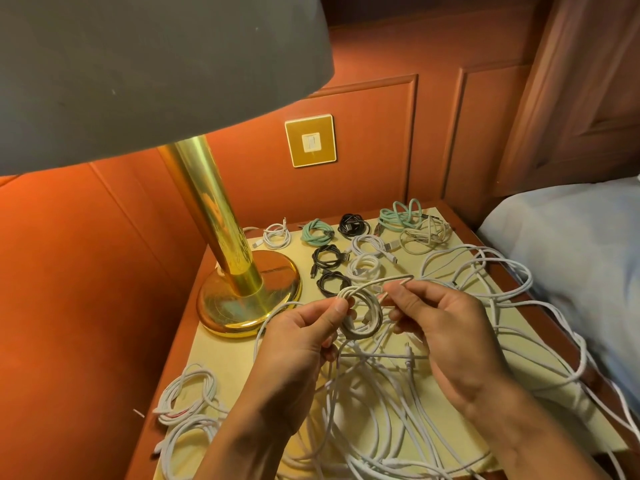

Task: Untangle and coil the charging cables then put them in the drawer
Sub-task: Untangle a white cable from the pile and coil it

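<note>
While both pinch it, coil (360, 315) (white) hangs between left hand (301, 341) and right hand (446, 337).

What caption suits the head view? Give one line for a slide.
Left hand and right hand wind a white cable coil above tangled white cables on the nightstand.

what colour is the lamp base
Shiny gold brass lamp base, clearest in the head view.

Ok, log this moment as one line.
step: coiling | left hand: pinches white coil | right hand: wraps its loose end | tangle: remains on nightstand
</note>
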Available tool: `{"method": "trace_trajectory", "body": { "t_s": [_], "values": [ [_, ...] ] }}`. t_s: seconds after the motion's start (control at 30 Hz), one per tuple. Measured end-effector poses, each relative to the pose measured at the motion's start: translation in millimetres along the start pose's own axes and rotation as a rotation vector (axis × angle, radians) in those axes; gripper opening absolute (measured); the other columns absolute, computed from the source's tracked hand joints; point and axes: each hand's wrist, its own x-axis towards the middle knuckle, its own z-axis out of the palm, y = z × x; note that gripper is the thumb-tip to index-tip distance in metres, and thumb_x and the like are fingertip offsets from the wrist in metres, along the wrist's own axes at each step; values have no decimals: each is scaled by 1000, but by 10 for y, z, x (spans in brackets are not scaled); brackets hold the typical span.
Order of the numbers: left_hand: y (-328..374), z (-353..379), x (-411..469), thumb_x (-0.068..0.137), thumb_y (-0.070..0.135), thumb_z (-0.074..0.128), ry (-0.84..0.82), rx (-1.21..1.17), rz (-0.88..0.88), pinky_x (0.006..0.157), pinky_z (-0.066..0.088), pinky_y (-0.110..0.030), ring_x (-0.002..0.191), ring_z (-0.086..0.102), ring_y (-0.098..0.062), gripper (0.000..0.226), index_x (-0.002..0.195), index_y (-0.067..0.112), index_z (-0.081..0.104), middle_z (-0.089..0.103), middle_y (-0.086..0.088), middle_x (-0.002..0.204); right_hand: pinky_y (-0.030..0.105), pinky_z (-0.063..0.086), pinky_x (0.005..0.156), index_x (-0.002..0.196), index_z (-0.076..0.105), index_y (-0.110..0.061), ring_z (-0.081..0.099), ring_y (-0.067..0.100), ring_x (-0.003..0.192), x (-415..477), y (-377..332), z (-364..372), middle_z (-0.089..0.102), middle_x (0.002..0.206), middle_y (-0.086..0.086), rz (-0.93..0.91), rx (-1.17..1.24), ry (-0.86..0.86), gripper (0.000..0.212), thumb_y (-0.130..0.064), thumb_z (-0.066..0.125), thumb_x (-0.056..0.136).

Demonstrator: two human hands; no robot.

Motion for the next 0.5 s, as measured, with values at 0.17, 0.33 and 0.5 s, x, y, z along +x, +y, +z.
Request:
{"method": "trace_trajectory", "body": {
  "t_s": [0.17,0.33,0.5],
  "values": [
    [-2,12,-2,83,28,72,-14,35,3,59,30,-25,58,36,-6,21,95,15,83,66,-5,85,29,45,62,88,79,-4,53,15,63,-9,-32,-20,70,77,10,128,99,-93,21,-21,76,77],
    [5,34,-18,82,28,72,4,19,-10,58,29,-25,58,36,-6,22,98,16,83,70,-2,83,25,43,56,92,79,-3,49,13,59,-14,-54,-1,68,75,9,202,124,-159,26,-21,77,74],
    [3,54,-24,79,30,73,-8,-3,-15,58,28,-25,58,34,-7,28,100,13,83,70,-3,85,26,40,56,91,79,-4,45,10,55,2,-81,-20,63,69,4,233,128,-177,26,-22,75,72]
  ]
}}
